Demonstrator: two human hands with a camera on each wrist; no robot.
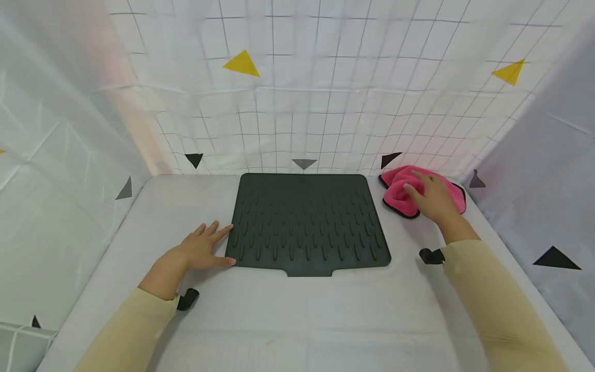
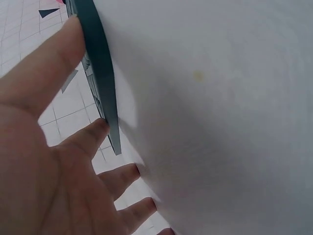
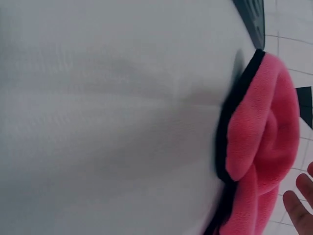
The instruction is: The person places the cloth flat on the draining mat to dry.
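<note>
A dark ridged rubber mat (image 1: 307,222) lies flat in the middle of the white table (image 1: 260,315). My left hand (image 1: 201,249) rests flat on the table with straight fingers touching the mat's left edge (image 2: 100,73). A crumpled pink cloth (image 1: 402,188) with a black border sits at the back right. My right hand (image 1: 429,196) lies on top of the pink cloth (image 3: 259,161), fingers relaxed and spread. In the right wrist view only its fingertips (image 3: 303,205) show beside the cloth.
White gridded sheets with yellow and black triangles wall the table at the back (image 1: 325,103) and on both sides. Bare white table surface lies in front of the mat.
</note>
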